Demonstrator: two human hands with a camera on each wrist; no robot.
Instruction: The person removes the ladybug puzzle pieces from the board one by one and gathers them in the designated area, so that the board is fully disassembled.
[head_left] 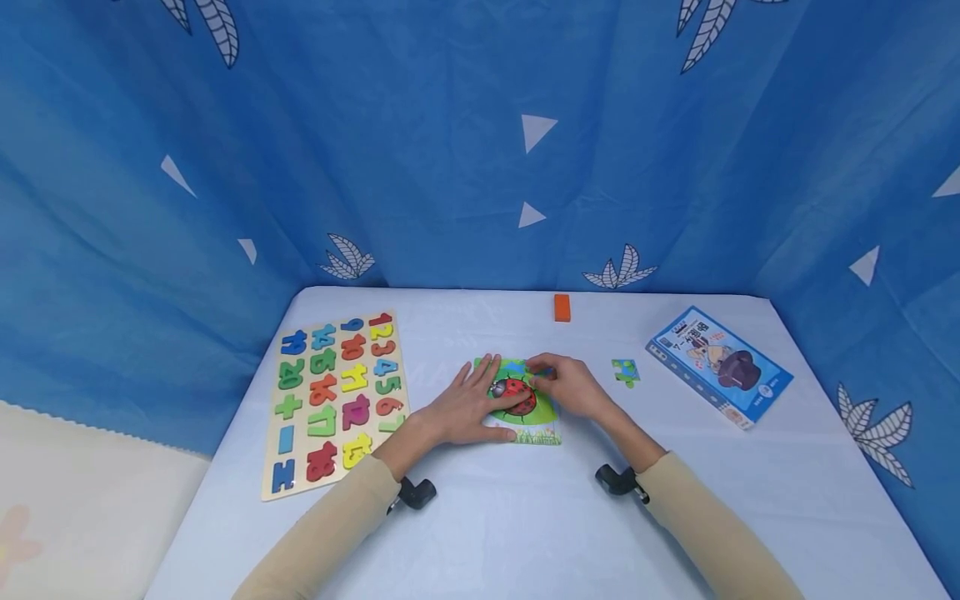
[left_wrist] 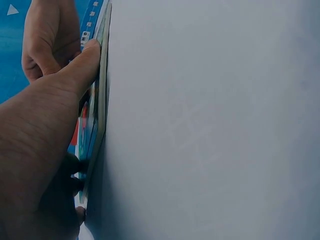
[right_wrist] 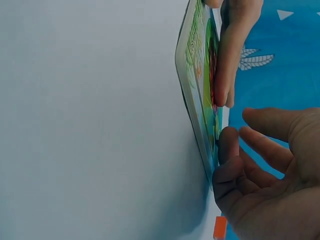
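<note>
Head view: flat left hand (head_left: 468, 406) presses the square ladybird jigsaw tray (head_left: 537, 434), its pieces seated inside; right hand (head_left: 572, 385) fingertips press a piece, gripping nothing.

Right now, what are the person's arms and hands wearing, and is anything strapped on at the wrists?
Both arms are in long beige sleeves that end at the wrists. The left hand and right hand are bare: no gloves, and no rings or watch that I can see. A small black camera mount sits under the left wrist, and a matching one under the right.
</note>
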